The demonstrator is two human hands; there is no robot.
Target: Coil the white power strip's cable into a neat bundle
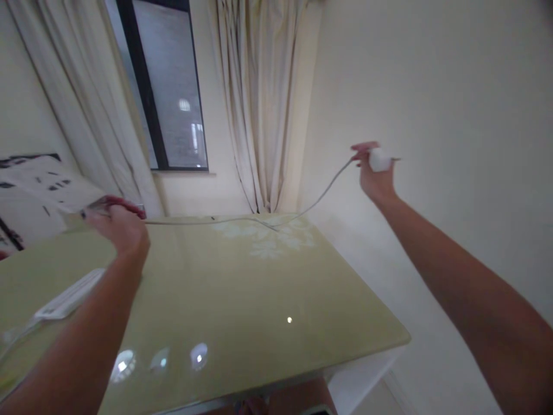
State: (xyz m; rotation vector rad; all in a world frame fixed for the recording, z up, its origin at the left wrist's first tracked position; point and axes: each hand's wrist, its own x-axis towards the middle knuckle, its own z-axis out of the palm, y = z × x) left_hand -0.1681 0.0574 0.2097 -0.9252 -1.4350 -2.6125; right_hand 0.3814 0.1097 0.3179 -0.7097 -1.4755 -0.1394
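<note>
My right hand (375, 176) is raised in front of the wall, closed around a white charger plug (380, 160). From it a thin white cable (322, 199) sags down to the tabletop and runs left to my left hand (125, 225). That hand is closed on the cable's other stretch, above the table's left part. A white sheet with black marks (60, 183) extends from my left fingers; whether they grip it too is blurred. A white power strip (71, 297) lies on the table beside my left forearm, partly hidden by it.
The glossy pale yellow-green table (224, 300) has a white flower pattern at its far right. A wall (432, 86) borders its right side. Behind stand a dark-framed window (168, 86) and cream curtains (263, 104). Another white, black-patterned object (26, 216) is at far left.
</note>
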